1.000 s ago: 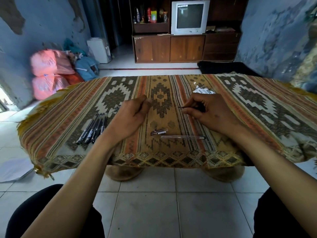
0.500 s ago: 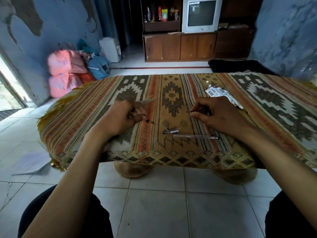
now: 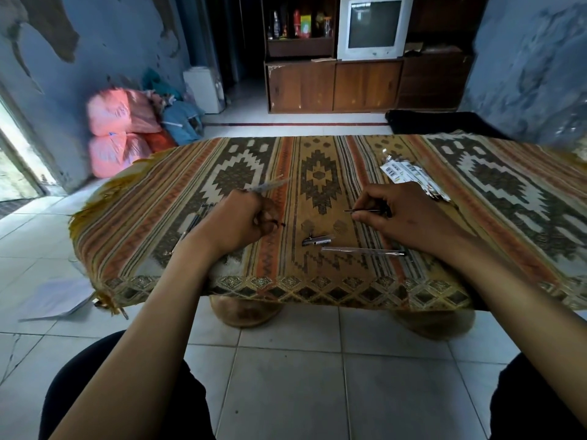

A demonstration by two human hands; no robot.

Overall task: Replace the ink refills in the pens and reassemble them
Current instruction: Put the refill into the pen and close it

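My left hand (image 3: 233, 225) grips a clear pen barrel (image 3: 270, 185) that sticks out up and to the right over the patterned tablecloth. My right hand (image 3: 403, 214) pinches a thin dark ink refill (image 3: 362, 210) with its tip pointing left. Between the hands lie a pen cap (image 3: 317, 240) and, just below it, a second clear pen barrel (image 3: 362, 251). A tiny dark part (image 3: 282, 224) lies beside my left fingers. Several assembled pens (image 3: 195, 219) lie behind my left hand, mostly hidden.
A packet of refills (image 3: 409, 173) lies at the back right of the low table (image 3: 286, 287). A white paper (image 3: 57, 296) lies on the tiled floor at left. Pink bags, a cabinet and a TV stand far behind.
My left hand has picked up a clear barrel from the pens at left and raised it. The view has swung left. My right hand keeps holding the refill.
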